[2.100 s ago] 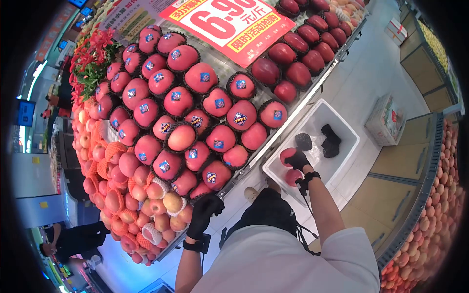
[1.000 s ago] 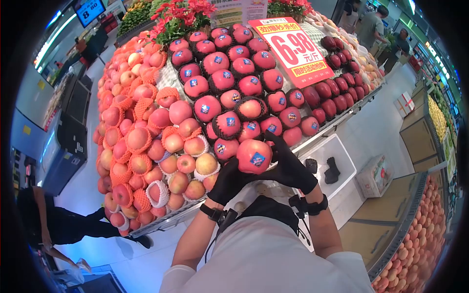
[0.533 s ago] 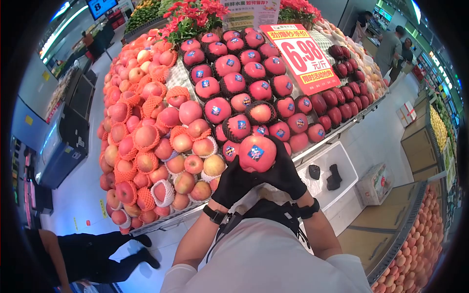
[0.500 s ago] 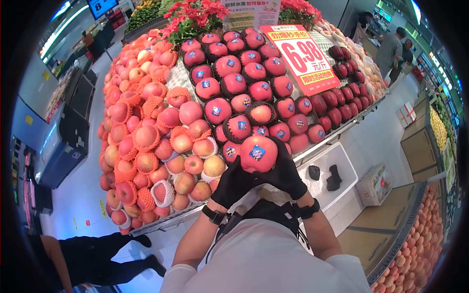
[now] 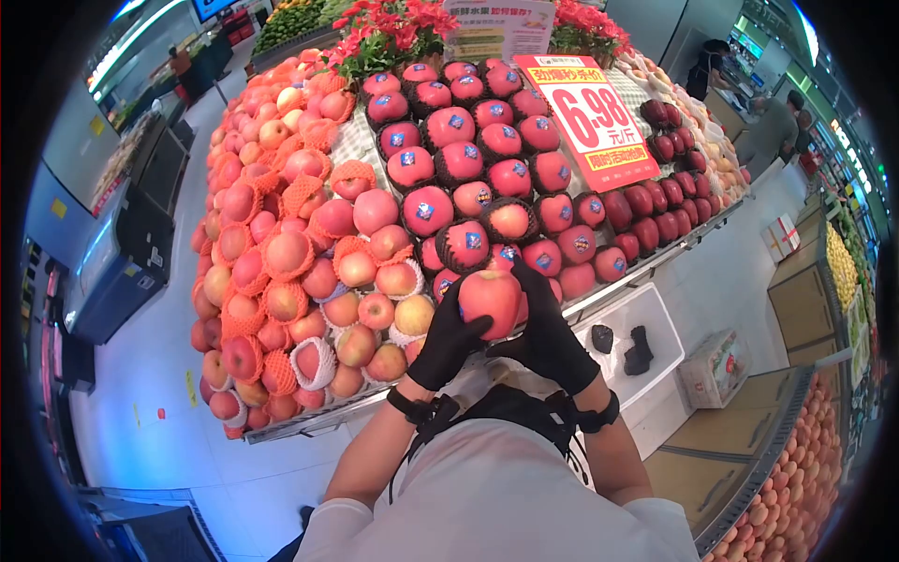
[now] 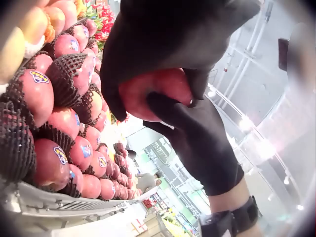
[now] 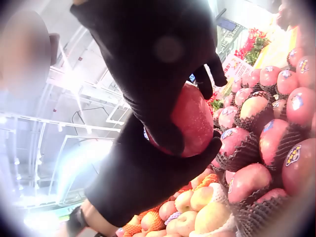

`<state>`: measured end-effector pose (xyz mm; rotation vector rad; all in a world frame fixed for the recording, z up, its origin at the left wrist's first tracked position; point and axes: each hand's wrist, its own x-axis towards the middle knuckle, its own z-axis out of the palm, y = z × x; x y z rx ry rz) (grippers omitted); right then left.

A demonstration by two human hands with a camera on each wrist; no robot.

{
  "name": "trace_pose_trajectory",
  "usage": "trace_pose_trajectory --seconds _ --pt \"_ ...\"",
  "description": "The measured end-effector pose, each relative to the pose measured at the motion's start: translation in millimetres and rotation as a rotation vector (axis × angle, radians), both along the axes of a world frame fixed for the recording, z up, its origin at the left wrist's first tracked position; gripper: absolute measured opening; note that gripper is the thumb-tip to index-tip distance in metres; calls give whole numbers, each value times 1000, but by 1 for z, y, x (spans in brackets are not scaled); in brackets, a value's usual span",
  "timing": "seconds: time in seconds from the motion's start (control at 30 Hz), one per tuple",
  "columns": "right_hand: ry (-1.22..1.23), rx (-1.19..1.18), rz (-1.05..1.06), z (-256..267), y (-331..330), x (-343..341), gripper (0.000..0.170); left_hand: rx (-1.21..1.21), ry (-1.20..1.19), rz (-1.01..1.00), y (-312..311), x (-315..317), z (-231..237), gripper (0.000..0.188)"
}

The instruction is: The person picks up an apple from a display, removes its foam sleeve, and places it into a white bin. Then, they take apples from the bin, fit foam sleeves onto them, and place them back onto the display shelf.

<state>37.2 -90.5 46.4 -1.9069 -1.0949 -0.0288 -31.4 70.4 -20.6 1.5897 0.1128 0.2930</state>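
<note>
A large red apple (image 5: 490, 302) is held between both black-gloved hands, in front of the display's near edge. My left hand (image 5: 449, 343) grips it from the left, with the thumb across its near side. From the right, my right hand (image 5: 551, 339) curls round it; in the left wrist view the right thumb (image 6: 165, 109) presses the apple's skin. The right wrist view shows the apple (image 7: 197, 121) between the two gloves, much of it covered by fingers. Beyond the hands lie rows of stickered apples (image 5: 459, 159) in black net sleeves.
Apples in orange and white nets (image 5: 286, 253) are heaped on the left. Darker red apples (image 5: 646, 234) and a price sign (image 5: 590, 122) stand to the right. Below the display's metal edge, a white foam box (image 5: 667, 318) holds black net sleeves (image 5: 639, 351). A printed carton (image 5: 716, 368) sits beyond it.
My right hand has come up from the foam box with an apple, and my left hand has joined it. The apple has turned, so its blue sticker no longer faces the head camera.
</note>
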Motion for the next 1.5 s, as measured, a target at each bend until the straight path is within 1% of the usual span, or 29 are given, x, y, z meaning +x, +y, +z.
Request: trace_pose_trajectory --seconds 0.1,0.13,0.2,0.23,0.27,0.3,0.37,0.43,0.47,0.5,0.53,0.57,0.67,0.77,0.87,0.97,1.07,1.17,1.23,1.27,1.33,1.37,1.4,1.43,1.47,1.5 --pt "117 3 14 -18 -10 8 105 331 -6 63 4 -6 6 64" --pt "165 8 17 -7 -11 5 105 443 -9 87 6 -7 13 57" --pt "308 3 45 -15 -23 8 103 647 -185 272 2 -10 31 36" --pt "382 -1 58 -18 -30 9 102 659 -162 262 3 -11 31 37" --pt "356 -13 53 -17 -34 8 96 671 -139 250 4 -12 29 38" --pt "372 -11 64 -18 -36 8 94 682 -117 237 5 -12 28 39" --pt "400 -11 82 -21 -39 10 89 904 -170 150 5 -13 32 46" --pt "430 -20 123 -22 -40 12 86 542 -163 60 2 -13 38 57" --pt "448 -27 143 -23 -42 12 84 68 -123 16 -2 -12 42 63" --pt "511 4 147 -21 -41 10 84 114 -172 37 3 -8 31 73" --pt "571 36 151 -18 -37 7 85 160 -220 60 7 -3 29 84" --pt "631 70 154 -14 -33 4 85 190 -267 83 3 -4 27 85" --pt "479 89 151 -9 -28 -2 88 315 -397 144 -9 -9 30 88" --pt "544 85 161 -8 -30 -3 96 324 -384 247 -16 -8 25 88" --pt "412 75 162 -12 -28 -3 102 338 -329 190 -16 -8 33 89" --pt "391 140 107 -5 -15 -14 101 248 -352 266 -25 -9 20 91" --pt "333 214 43 -16 -7 -16 92 294 -361 288 -36 -4 17 95" --pt "322 134 -59 -42 -14 5 84 307 -345 287 -44 -8 30 96" --pt "1128 585 31 -46 -21 12 80 116 -277 215 -45 -14 35 96" --pt "1530 814 78 -49 -24 14 78 66 -224 199 -45 -18 42 95" --pt "661 398 -69 -55 -28 21 76 37 -242 145 -34 -19 29 84" --pt "229 181 -131 -51 -28 22 76 -21 -238 130 -29 -17 21 79" --pt "189 195 -157 -42 -30 19 73 -78 -234 115 -24 -16 16 75" --pt "178 184 -170 -43 -32 18 77 -135 -230 101 -21 -16 13 71" --pt "168 174 -182 -43 -34 17 81 -177 -155 91 -19 -18 12 57" --pt "157 163 -192 -44 -36 17 85 -192 -92 70 -19 -20 13 52"
